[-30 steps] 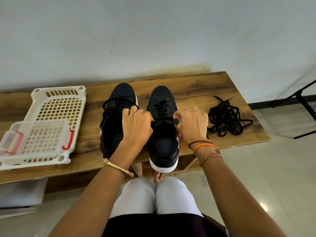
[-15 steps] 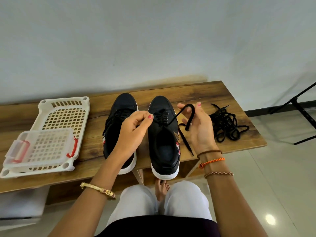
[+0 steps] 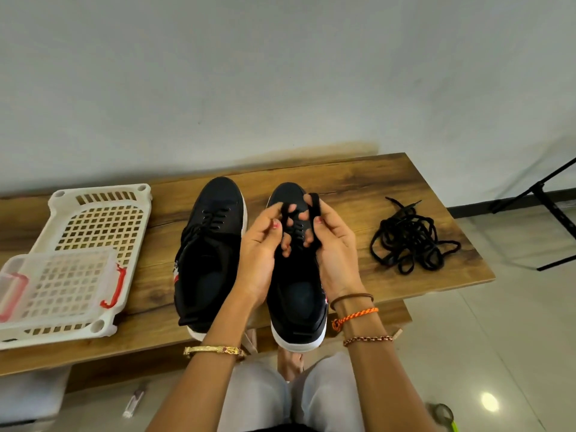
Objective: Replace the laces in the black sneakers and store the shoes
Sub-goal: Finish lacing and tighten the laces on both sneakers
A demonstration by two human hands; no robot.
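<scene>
Both hands are raised over the right shoe (image 3: 297,285), palms turned toward each other, forearms coming up from 6 o'clock. The left hand (image 3: 260,244) pinches a black lace (image 3: 285,210) between thumb and forefinger; the right hand (image 3: 332,244) has its fingers curled round the same lace, which arches over its fingertips at 12 o'clock. The lace runs between the hands above the shoe's eyelets.

The right shoe stands on the wooden bench (image 3: 358,179), its white heel jutting past the near edge. The left shoe (image 3: 208,251) lies just beside it at 9 o'clock, laced, its heel also over that edge. A loose pile of laces (image 3: 411,241) lies at 3 o'clock, well apart from the shoes and near the bench's right end. A white basket (image 3: 93,219) sits at 9 o'clock with a clear box (image 3: 59,282) on it. Bare bench shows between the right shoe and the pile, and behind the toes up to the wall.
</scene>
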